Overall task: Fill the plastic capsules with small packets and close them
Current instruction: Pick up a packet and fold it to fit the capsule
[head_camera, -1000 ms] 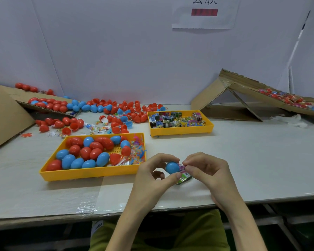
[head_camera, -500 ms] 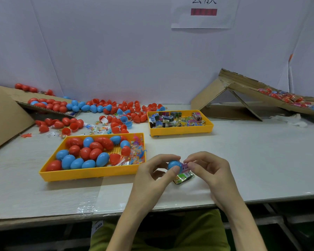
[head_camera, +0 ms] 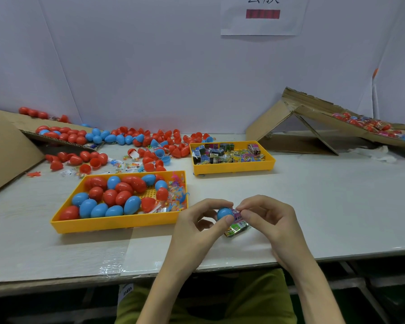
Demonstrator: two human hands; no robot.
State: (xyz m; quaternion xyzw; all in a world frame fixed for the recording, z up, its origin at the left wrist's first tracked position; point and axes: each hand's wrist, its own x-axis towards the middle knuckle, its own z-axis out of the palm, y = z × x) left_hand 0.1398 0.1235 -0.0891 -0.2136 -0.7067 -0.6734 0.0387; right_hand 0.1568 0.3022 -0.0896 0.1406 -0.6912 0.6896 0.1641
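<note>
The left hand (head_camera: 197,226) pinches the blue capsule half (head_camera: 223,213) at nine o'clock; the right hand (head_camera: 270,220) pinches the packet (head_camera: 237,216) (light, crinkly, probably slippery), best held by its rim.

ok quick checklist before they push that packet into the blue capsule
1. Left hand grip on the blue capsule: ok, pinched between thumb and fingers.
2. Right hand grip on the pink packet: ok, pinched right beside the capsule.
3. Packet fully inside: not ok, much of it shows outside.
4. Green packet under the hands: cannot tell whether it is held or lying on the table.
5. Closing half ready in hand: cannot tell.
6. More packets in the yellow tray: ok.
</note>
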